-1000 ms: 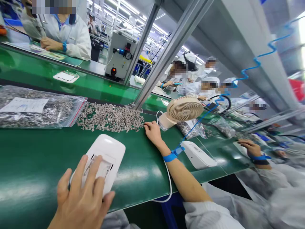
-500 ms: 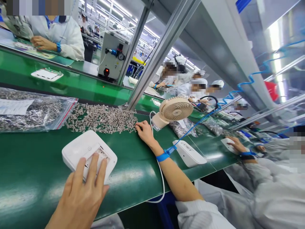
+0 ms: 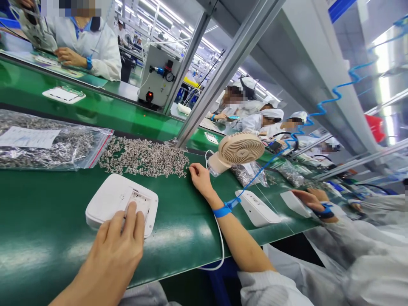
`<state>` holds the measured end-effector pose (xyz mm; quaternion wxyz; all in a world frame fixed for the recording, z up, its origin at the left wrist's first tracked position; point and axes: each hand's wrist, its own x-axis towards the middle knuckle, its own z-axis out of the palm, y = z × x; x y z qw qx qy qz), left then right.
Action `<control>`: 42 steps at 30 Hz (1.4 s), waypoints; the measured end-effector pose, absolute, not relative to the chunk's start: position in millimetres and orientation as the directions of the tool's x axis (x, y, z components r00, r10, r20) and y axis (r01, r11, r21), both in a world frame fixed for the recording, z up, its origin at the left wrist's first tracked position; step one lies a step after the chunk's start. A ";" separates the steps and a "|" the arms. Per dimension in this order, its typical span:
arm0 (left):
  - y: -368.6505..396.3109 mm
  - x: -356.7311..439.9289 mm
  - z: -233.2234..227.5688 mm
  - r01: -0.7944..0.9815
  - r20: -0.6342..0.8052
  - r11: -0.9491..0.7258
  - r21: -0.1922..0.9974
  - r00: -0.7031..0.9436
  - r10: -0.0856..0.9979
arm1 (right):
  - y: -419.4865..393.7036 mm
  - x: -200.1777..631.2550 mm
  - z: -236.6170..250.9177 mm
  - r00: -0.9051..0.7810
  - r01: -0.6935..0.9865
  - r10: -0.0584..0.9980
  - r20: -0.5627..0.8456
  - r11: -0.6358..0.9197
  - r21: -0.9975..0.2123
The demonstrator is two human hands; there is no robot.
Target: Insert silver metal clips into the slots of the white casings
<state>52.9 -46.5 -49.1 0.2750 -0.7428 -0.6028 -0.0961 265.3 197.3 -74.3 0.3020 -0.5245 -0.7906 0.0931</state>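
Resting on white housing (image 3: 110,199), left hand (image 3: 116,250)

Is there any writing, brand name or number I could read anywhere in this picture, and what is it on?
No text can be read.
White paper label in the plastic bag of small metal parts: print too small and blurred.
Round gauge on the grey machine: dial figures too small.
White plastic housing under the left hand: no print visible.
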 end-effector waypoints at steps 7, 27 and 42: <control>-47.1 59.5 -63.4 0.929 0.613 0.012 -0.369 0.234 0.754 | 202.9 269.2 -77.8 -0.138 0.750 0.898 0.417 0.370 -0.548; -48.4 92.3 -69.6 0.968 0.665 0.096 -0.233 0.087 0.741 | 142.9 218.4 -25.2 -0.151 0.495 0.920 0.362 0.388 -0.778; -54.0 90.9 -57.6 0.959 0.570 0.046 -0.280 0.127 0.812 | 78.6 192.2 -20.7 -0.631 0.295 0.670 0.391 0.673 -0.678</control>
